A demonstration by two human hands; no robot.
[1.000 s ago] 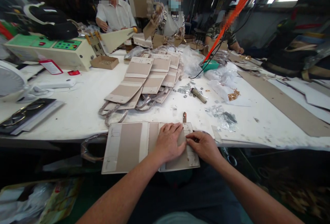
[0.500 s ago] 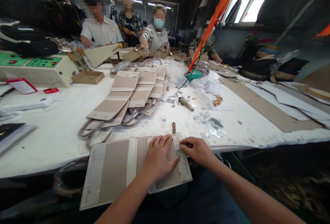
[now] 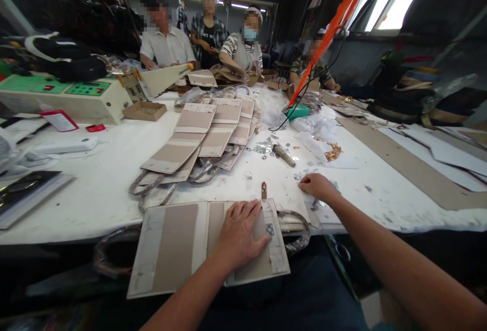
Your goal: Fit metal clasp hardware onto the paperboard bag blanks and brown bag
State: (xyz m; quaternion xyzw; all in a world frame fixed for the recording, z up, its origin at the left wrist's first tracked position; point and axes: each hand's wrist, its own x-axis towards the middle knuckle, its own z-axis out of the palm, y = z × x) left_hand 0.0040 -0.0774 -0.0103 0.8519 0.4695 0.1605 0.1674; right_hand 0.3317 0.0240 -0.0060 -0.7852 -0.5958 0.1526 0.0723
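Fanned panel pile [image 3: 190, 128] on tbl [image 3: 95, 189]. Unfolded panel [image 3: 177, 239] at near edge, partly overhanging. L hand [image 3: 241, 232] flat on its R half, fingers extended, thumb by sm. metal plate [image 3: 270, 229]. R hand [image 3: 317, 187] apart fm panel, nr metal pcs [image 3: 299, 175], fingertips together; can't tell if holding anything.

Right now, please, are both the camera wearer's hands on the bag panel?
No, the left hand is on the bag panel, the right hand over the white tabletop.

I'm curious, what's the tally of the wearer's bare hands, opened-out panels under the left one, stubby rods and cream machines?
Bare hands, left hand and right hand: 2
Opened-out panel: 1
Stubby rod: 1
Cream machine: 1
Total: 5
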